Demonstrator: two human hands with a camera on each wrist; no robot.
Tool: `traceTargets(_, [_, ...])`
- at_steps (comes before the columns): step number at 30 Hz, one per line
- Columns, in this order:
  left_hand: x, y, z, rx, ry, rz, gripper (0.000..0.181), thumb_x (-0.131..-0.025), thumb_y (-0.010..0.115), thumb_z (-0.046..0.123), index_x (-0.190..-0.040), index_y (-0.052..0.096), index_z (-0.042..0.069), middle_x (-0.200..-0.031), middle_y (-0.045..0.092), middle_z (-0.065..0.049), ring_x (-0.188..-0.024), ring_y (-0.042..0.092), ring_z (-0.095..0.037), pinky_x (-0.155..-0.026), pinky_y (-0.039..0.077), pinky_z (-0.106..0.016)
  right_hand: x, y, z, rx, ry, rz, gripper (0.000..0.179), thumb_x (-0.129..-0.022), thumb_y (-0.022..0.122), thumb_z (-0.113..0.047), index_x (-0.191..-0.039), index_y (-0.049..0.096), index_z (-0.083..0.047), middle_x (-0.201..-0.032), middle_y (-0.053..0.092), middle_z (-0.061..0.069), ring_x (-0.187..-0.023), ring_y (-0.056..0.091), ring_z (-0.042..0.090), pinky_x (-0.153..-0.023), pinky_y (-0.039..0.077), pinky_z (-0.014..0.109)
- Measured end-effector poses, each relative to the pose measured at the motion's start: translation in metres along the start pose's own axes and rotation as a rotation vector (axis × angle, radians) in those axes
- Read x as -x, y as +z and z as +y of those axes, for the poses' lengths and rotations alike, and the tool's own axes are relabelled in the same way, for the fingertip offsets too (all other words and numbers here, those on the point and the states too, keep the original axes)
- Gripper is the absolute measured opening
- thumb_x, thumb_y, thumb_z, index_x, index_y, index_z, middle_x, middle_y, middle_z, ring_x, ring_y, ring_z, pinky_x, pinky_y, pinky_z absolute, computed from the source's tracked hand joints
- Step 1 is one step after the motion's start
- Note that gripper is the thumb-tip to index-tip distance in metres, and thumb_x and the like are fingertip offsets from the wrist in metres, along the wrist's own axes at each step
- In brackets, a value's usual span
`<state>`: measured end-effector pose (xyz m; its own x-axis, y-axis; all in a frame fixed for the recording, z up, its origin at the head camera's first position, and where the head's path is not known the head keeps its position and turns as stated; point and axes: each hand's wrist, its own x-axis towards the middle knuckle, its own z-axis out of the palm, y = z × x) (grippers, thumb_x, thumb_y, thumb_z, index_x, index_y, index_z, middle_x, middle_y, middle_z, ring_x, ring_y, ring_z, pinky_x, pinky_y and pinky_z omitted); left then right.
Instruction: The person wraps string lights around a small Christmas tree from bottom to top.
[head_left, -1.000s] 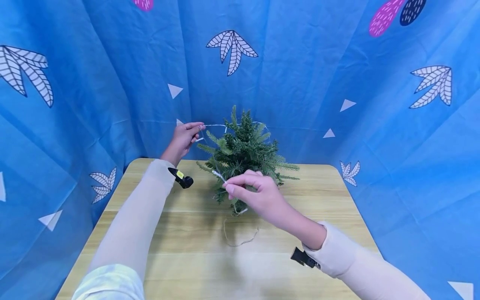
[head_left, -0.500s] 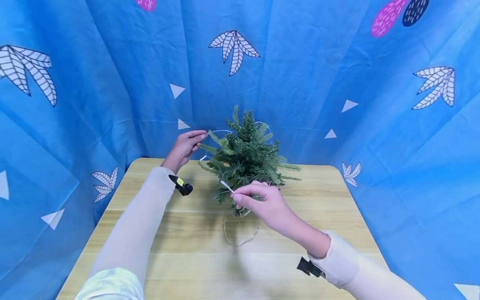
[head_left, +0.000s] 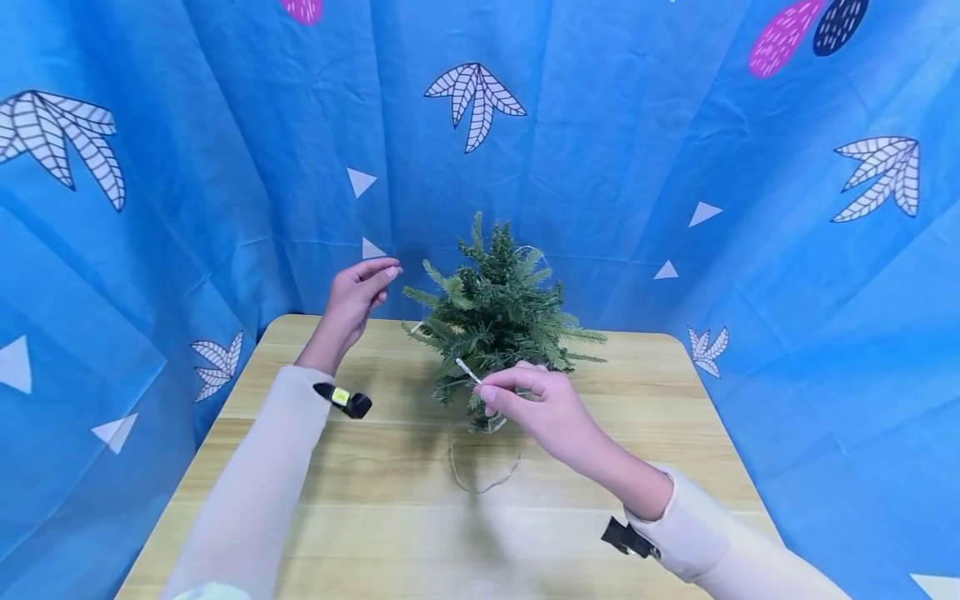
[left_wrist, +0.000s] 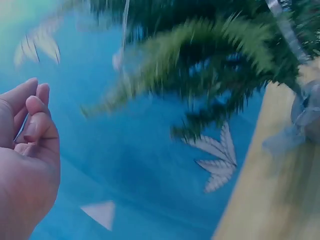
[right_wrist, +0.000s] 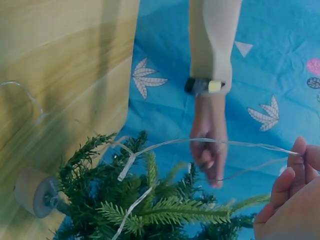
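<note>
A small artificial Christmas tree (head_left: 504, 312) stands on the wooden table. My right hand (head_left: 543, 408) pinches a thin string light (head_left: 468, 371) between thumb and fingertips, in front of the tree. One white bulb pokes out beyond the fingers. In the right wrist view, the clear wire (right_wrist: 200, 141) runs from these fingertips over the branches. My left hand (head_left: 354, 304) hovers left of the tree, fingers loosely bent. No wire shows in it in the head or left wrist view, though in the right wrist view a thin strand passes by its fingertips. More wire loops behind the treetop.
A loose length of wire (head_left: 483, 490) curves across the table (head_left: 375, 533) in front of the tree. The tree has a round wooden base (right_wrist: 32, 192). A blue patterned curtain (head_left: 615, 167) surrounds the table at the back and sides.
My left hand has come away from the wire it pinched and moved left; that strand has dropped against the left branches. My right hand, still pinching the string light, has shifted slightly right and down.
</note>
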<state>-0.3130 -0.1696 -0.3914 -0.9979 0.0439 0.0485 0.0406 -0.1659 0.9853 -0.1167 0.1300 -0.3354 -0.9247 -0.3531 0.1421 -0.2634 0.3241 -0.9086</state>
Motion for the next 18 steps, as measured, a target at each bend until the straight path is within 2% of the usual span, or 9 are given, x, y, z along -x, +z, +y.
traceTargets(2, [0.024,0.007,0.012,-0.066,0.059,-0.011,0.033,-0.090,0.078,0.028,-0.117,0.074,0.009,-0.096,0.073,0.002,-0.065,0.055,-0.008,-0.055,0.045,-0.017,0.001,-0.002,0.000,-0.005,0.010,0.001,0.011,-0.096,0.070,-0.033,-0.102,0.078,-0.029,-0.091,0.070,-0.005,-0.099,0.059,0.018,-0.090,0.049,0.044])
traceTargets(5, [0.063,0.021,0.027,-0.213,0.142,-0.044,0.032,-0.090,0.078,0.030,-0.114,0.075,0.011,-0.087,0.070,0.000,-0.067,0.056,-0.009,-0.059,0.049,-0.019,0.002,-0.004,0.000,0.002,0.012,-0.001,0.012,-0.096,0.070,-0.033,-0.102,0.078,-0.027,-0.091,0.069,-0.003,-0.099,0.059,0.019,-0.089,0.051,0.042])
traceTargets(8, [0.100,0.038,0.035,-0.344,0.213,-0.118,0.030,-0.091,0.076,0.032,-0.114,0.075,0.012,-0.087,0.069,-0.002,-0.070,0.057,-0.015,-0.059,0.050,-0.023,0.003,-0.007,0.001,0.012,0.007,0.000,0.013,-0.096,0.069,-0.032,-0.103,0.078,-0.025,-0.090,0.069,-0.002,-0.097,0.061,0.018,-0.088,0.052,0.040])
traceTargets(10, [0.119,0.050,0.036,-0.398,0.242,-0.185,0.029,-0.091,0.076,0.032,-0.114,0.075,0.013,-0.090,0.070,-0.003,-0.070,0.057,-0.017,-0.058,0.049,-0.025,0.004,-0.009,0.000,0.023,0.002,0.003,0.013,-0.097,0.069,-0.032,-0.104,0.078,-0.025,-0.090,0.069,-0.003,-0.095,0.062,0.017,-0.088,0.052,0.040])
traceTargets(14, [0.142,0.068,0.033,-0.410,0.270,-0.296,0.024,-0.092,0.075,0.030,-0.112,0.077,0.016,-0.100,0.071,0.000,-0.070,0.055,-0.019,-0.058,0.048,-0.026,0.004,-0.011,-0.001,0.052,-0.007,0.012,0.011,-0.097,0.068,-0.033,-0.101,0.077,-0.028,-0.088,0.069,-0.005,-0.091,0.061,0.015,-0.089,0.047,0.042])
traceTargets(18, [0.152,0.077,0.028,-0.417,0.316,-0.322,0.020,-0.091,0.077,0.025,-0.110,0.078,0.020,-0.103,0.071,0.002,-0.070,0.054,-0.016,-0.058,0.046,-0.025,0.003,-0.012,-0.003,0.065,-0.010,0.008,0.012,-0.097,0.068,-0.035,-0.100,0.078,-0.029,-0.087,0.069,-0.006,-0.091,0.060,0.015,-0.087,0.047,0.040])
